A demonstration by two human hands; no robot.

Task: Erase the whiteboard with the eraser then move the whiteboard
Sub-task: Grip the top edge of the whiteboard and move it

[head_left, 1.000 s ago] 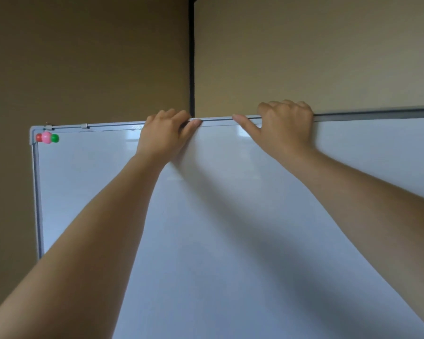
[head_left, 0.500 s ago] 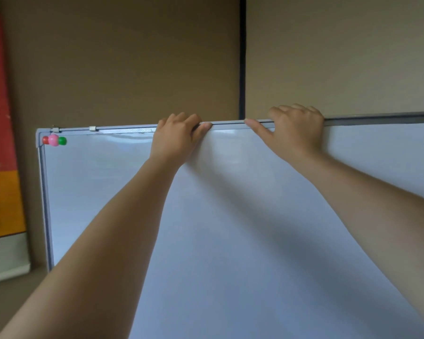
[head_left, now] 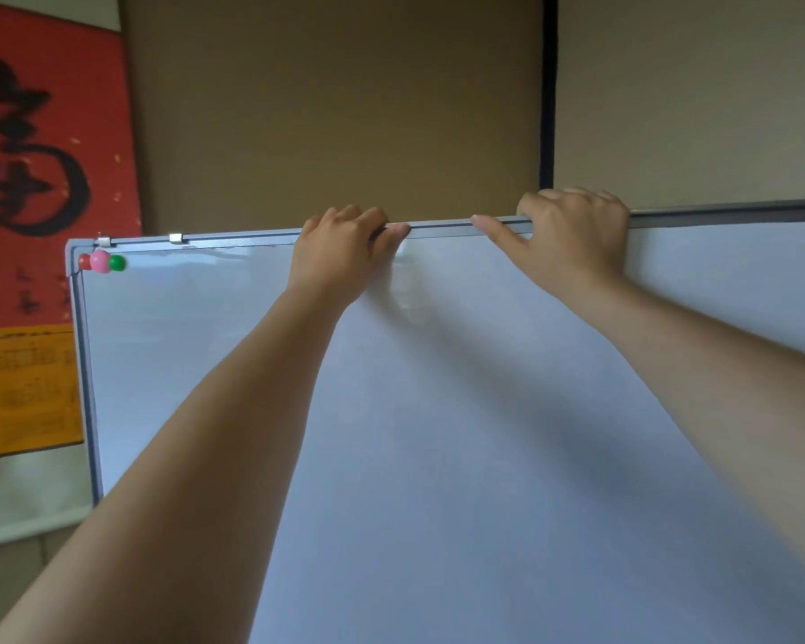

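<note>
now the view has swung left since the earlier frames: a red scroll (head_left: 43,155) with black brush characters, barely at the edge half a second ago and absent a second ago, fills the upper left, and the black wall strip (head_left: 548,86) sits further right. the board (head_left: 438,434) and both hands have shifted right in the frame, and the grips look unchanged.

counted from large to small: one board, one scroll, one orange panel (head_left: 19,388) below the scroll, two hands, three magnets, two metal clips (head_left: 176,238) on the top frame.

the board fills most of the view, its white face wiped clean, upright in front of a tan wall (head_left: 345,109). the left hand (head_left: 340,258) grips the top rail near its middle, fingers curled over the back, thumb along the front edge. the right hand (head_left: 572,239) grips the same rail just to the right, fingers hooked over, thumb stretched out along the rail toward the left hand. the two thumbs are near, not touching.

the magnets (head_left: 101,261), red, pink and green, sit touching in a row in the board's top left corner. both forearms cross the board face and hide part of it.
</note>
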